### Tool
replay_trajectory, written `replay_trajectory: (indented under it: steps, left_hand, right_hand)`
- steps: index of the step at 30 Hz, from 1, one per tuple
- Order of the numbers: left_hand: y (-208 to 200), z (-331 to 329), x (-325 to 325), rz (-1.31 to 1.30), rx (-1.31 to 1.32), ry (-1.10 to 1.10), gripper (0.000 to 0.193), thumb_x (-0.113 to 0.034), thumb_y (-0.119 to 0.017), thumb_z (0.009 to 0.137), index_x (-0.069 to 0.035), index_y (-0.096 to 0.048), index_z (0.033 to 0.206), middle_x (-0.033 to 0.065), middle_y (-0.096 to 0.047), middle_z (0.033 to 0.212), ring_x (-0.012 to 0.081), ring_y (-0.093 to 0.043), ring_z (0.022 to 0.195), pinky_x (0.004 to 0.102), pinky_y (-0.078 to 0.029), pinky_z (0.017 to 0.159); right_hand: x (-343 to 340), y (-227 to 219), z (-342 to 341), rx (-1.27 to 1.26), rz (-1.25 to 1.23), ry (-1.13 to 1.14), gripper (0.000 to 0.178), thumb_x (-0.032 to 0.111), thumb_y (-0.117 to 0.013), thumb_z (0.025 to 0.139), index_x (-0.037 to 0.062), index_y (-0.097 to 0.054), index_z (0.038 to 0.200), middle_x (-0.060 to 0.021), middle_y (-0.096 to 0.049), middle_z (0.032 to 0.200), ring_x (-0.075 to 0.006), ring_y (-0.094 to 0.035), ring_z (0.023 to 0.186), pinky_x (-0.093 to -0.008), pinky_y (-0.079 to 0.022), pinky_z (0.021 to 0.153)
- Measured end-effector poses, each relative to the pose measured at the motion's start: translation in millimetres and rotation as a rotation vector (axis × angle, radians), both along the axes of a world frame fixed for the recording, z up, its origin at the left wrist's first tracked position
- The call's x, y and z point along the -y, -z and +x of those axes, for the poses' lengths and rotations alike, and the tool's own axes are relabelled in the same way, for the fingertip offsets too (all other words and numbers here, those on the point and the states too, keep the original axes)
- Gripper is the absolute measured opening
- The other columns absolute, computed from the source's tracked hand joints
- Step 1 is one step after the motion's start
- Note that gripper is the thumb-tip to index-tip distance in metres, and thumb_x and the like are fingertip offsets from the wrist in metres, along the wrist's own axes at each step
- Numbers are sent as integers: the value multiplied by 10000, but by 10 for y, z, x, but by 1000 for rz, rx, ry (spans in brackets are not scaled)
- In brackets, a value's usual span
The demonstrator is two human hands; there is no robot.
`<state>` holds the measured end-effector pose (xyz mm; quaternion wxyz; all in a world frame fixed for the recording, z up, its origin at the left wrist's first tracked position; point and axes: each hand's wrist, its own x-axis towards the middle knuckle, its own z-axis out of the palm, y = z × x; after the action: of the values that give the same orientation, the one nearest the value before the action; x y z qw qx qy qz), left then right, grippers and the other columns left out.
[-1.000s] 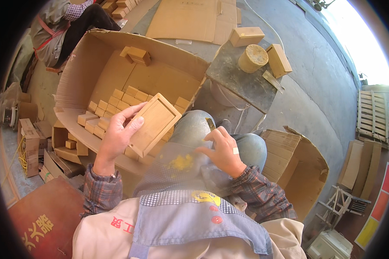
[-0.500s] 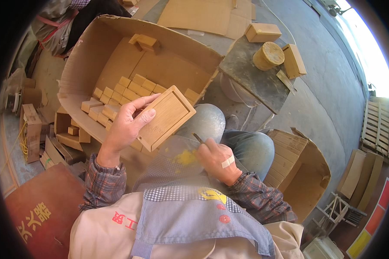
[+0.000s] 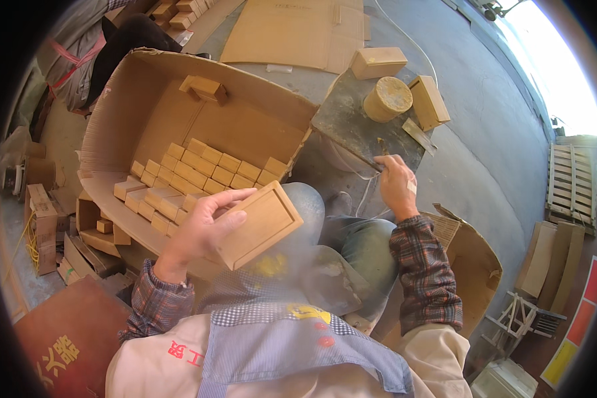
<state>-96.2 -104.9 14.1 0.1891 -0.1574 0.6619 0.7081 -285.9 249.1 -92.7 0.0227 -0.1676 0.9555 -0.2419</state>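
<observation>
Gripped at one end by the left hand [image 3: 209, 229], wooden box [image 3: 264, 225] tilted above the lap [image 3: 371, 249], beside a carton [image 3: 262, 111] of small blocks [image 3: 192, 171]; right hand [image 3: 398, 186] closed round a thin tool [image 3: 362, 158] near the dark table [image 3: 341, 113].

Centre: person's left hand [image 3: 209, 229], gripping a tilted wooden piece [image 3: 262, 225] with recessed face. Right of centre: right hand [image 3: 398, 182], holding a thin tool [image 3: 363, 158] by the stand [image 3: 338, 109]. Upper right: tub [image 3: 387, 99] and two larger blocks [image 3: 378, 63] on that stand. Upper left: carton [image 3: 113, 126] with rows of small blocks [image 3: 189, 174]. Lower right: second carton [image 3: 474, 265].
</observation>
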Motion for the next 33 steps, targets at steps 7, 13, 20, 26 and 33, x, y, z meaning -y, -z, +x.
replay_trajectory:
  steps: [7,13,20,26,33]
  left_hand:
    - [80,-18,-192,-65,9,85,482,-152,-657,989,35,-600,1429,110,-722,1266,122,-674,1079,292,-538,968]
    - [51,145,-235,-87,-25,148,467,-151,-659,999,17,-605,1431,120,-721,1278,132,-676,1098,301,-538,978]
    - [5,497,-213,-59,-46,288,432,-158,-655,1027,-23,-608,1435,86,-712,1223,113,-652,1058,288,-529,957]
    - [164,795,-251,2,-80,337,427,-161,-615,1023,-12,-606,1423,128,-715,1290,168,-661,1173,321,-510,1034]
    - [277,709,-241,-93,-214,404,457,-221,-616,967,8,-660,1359,189,-721,1280,260,-692,1174,353,-509,1043]
  right_hand:
    - [20,-546,493,20,172,-76,196,218,-738,899,92,-692,1042,-145,-674,1065,-363,-654,982,-469,-513,835]
    - [55,-1038,1947,544,352,-240,618,367,-831,827,0,-578,1255,-225,-687,1000,-410,-704,887,-482,-564,773]
    - [23,-854,2251,616,-29,131,743,237,-857,804,-75,-532,1395,-160,-730,952,-263,-719,837,-351,-560,755]
    - [-114,-817,2098,935,-611,113,290,-17,-651,884,-29,-637,1173,-1,-672,971,-89,-633,896,-261,-534,804]
    - [560,-959,1745,739,-492,-234,239,77,-671,899,-8,-654,1122,-96,-700,957,-192,-668,890,-310,-532,806]
